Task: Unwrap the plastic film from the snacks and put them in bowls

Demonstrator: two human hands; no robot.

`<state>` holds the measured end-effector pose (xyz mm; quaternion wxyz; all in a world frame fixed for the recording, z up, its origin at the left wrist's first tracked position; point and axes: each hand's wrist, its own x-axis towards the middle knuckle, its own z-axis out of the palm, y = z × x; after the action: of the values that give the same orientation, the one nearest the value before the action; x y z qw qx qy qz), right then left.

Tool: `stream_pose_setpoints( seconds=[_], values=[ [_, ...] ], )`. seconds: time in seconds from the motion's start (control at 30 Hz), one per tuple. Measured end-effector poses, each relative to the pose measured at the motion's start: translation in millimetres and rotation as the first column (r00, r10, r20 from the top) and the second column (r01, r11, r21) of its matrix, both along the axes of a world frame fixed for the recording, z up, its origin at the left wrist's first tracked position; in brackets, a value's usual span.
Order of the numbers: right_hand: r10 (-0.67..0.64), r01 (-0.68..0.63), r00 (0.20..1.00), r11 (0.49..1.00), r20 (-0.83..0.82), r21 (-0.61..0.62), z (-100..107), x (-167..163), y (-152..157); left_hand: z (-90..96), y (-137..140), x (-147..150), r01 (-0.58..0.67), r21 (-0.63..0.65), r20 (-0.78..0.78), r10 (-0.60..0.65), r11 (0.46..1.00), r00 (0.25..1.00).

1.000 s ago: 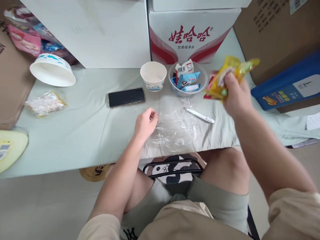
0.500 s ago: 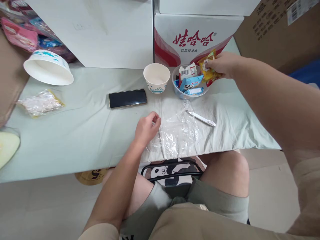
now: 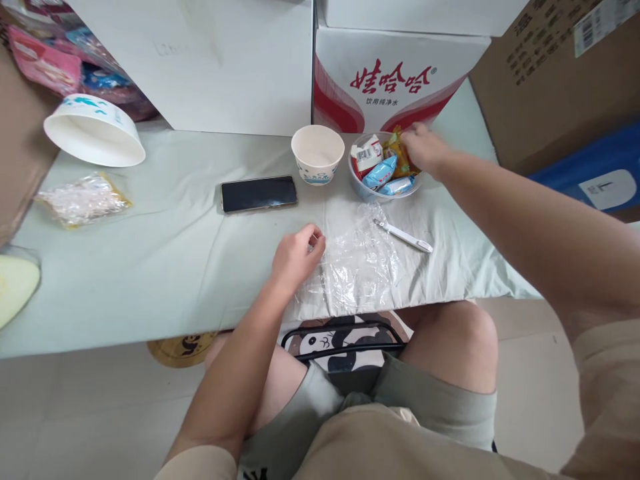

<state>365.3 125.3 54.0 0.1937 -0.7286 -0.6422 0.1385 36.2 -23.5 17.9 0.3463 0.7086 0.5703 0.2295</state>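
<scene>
Yellow packet (image 3: 395, 156) in clear bowl (image 3: 364, 191)

Surrounded by other snacks (image 3: 380, 173); right hand (image 3: 423, 148) blurred at bowl, grip can't be told. Left hand (image 3: 299, 257) loosely curled beside plastic film (image 3: 353, 267), hold unclear. Pale green tablecloth (image 3: 165, 267) spread, backed by cartons (image 3: 400, 47); floor (image 3: 100, 400) seen below.

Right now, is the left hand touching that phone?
Apart. The head view shows a strip of pale cloth between the left hand and the phone.

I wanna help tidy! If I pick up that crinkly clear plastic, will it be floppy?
The clear plastic would probably flop, since it lies limp and wrinkled. It's likely very light: it looks thin, with the tablecloth showing through.
</scene>
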Motion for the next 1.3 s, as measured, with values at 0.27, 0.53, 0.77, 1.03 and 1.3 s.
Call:
stream_pose_setpoints(
  seconds=[0.27, 0.53, 0.77, 1.03, 1.3],
  values=[
    [0.247, -0.248, 0.964, 0.969, 0.101, -0.002, -4, -1, -13, 0.7, 0, 1, 0.008, -0.010, 0.007, -0.008, 1.000, 1.000],
    [0.224, -0.219, 0.972, 0.973, 0.069, -0.072, -8, -2, -9, -1.9, 2, 2, 0.002, -0.011, -0.011, -0.002, 1.000, 1.000],
    [0.232, -0.264, 0.964, 0.896, 0.132, 0.357, 18, -8, -51, -1.0, 0, 1, 0.012, -0.010, 0.013, -0.012, 1.000, 1.000],
    [0.337, -0.383, 0.908, 0.909, 0.248, 0.168, -21, -2, -65, -0.5, 1, -3, 0.026, -0.017, 0.049, -0.025, 1.000, 0.998],
    [0.210, -0.285, 0.955, 0.851, 0.211, 0.442, -14, -17, -108, -1.4, 0, -2, 0.223, -0.041, -0.054, -0.225, 0.974, 0.973]
  ],
)
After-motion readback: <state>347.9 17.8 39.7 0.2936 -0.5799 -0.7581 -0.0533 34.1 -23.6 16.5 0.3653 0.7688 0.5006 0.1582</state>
